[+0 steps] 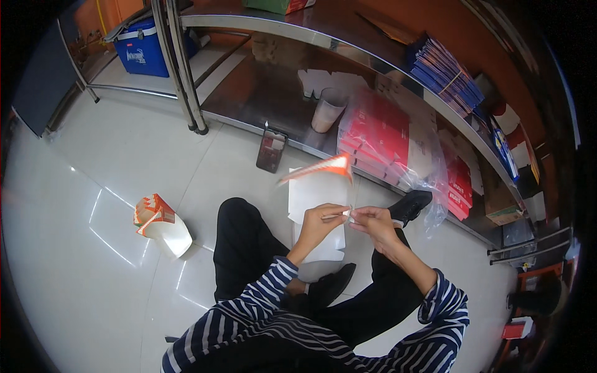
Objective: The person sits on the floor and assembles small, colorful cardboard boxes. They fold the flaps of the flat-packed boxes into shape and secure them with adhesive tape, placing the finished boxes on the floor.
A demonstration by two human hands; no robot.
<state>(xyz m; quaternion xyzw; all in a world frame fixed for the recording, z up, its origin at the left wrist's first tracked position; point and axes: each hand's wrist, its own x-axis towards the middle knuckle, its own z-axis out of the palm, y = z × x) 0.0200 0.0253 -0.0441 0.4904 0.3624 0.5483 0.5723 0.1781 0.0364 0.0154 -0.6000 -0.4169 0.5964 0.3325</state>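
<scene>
Pinching one end of the orange-and-white paperboard carton [337,163] w/ nearly closed fingers, L hand [324,220] & R hand [375,222] meet over white card [328,250] on the tiled floor [211,171], where gentle, even pressure prob. avoids creasing.

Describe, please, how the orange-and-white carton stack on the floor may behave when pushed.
The carton stack probably slides easily, since the floor looks smooth and glossy. Its thin-looking edges suggest low weight and perhaps easy denting.
</scene>
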